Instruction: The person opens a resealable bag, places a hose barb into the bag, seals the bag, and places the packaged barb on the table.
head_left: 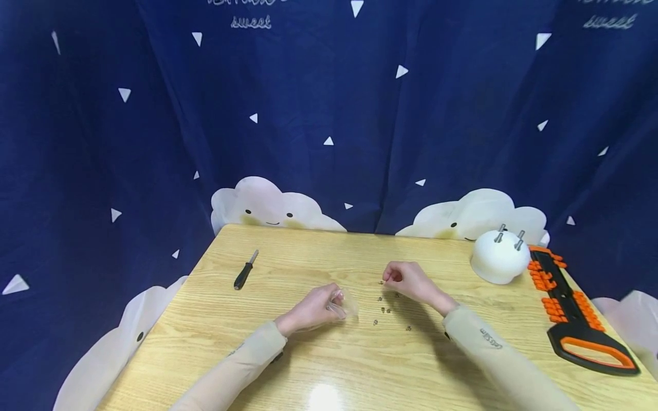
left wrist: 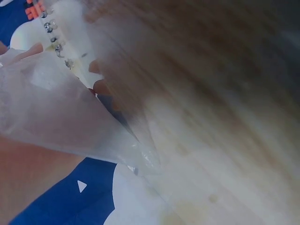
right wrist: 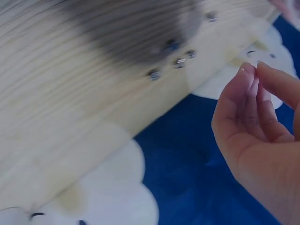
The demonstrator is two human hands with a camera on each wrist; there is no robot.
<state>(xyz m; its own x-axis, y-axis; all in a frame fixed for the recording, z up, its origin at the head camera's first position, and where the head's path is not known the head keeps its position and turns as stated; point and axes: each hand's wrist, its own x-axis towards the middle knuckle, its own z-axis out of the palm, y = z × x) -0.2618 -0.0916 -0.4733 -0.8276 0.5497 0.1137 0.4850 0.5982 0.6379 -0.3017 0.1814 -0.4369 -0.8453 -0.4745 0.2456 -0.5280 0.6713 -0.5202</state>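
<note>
Dark-blue curtain (head_left: 308, 114) printed with white triangles and clouds hangs behind a pale wooden table (head_left: 216, 342), its near edge cut off by the frame. Two light sleeves, the left (head_left: 233, 368) and the right (head_left: 493, 351), reach in from the bottom, both cropped. At centre, the left hand (head_left: 311, 307) grips a clear plastic bag, its fingers partly covered by the film in the blurred left wrist view. Farther right, the right hand (head_left: 411, 281) bends over the tabletop, fingers curled, thumb and fingertips brought together; whether anything sits between them cannot be told. One black-and-orange rack (head_left: 562, 302) with a looped handle lies along the right edge. Just beside it stands one white round block (head_left: 498, 262) topped by what appear to be four metal pegs (head_left: 519, 242). One black-handled screwdriver (head_left: 245, 273) lies at far left. The bag (head_left: 349, 305) hangs just left of about seven small metal pieces (head_left: 382, 310), scattered near the right hand, too tiny to identify.
</note>
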